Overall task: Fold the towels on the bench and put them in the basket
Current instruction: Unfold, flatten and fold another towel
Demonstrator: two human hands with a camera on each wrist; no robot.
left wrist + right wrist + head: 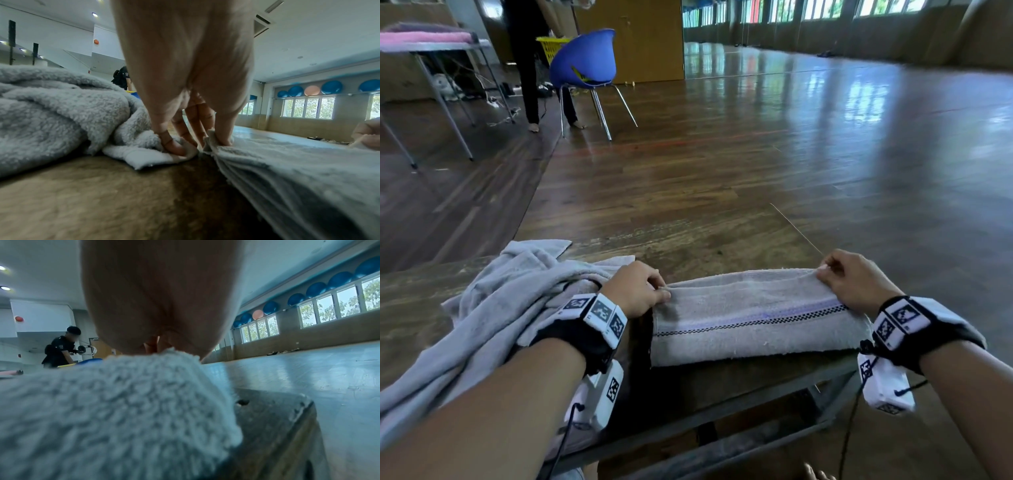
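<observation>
A grey towel with a purple and checkered stripe (753, 322) lies folded lengthwise on the wooden bench (407, 308). My left hand (643, 287) pinches its far left corner, thumb and fingers closed on the edge (218, 139). My right hand (852, 277) pinches the far right corner; in the right wrist view the towel (115, 410) fills the foreground below the hand and hides the fingertips. A second, crumpled grey towel (493, 315) lies heaped at the left of the bench, under my left forearm. No basket shows close by.
Beyond the bench stretches a wooden floor (791, 154). A blue chair (585, 61) stands far left with a yellow basket (551, 46) behind it and a person in black (527, 58). A table with pink cloth (424, 37) is at far left.
</observation>
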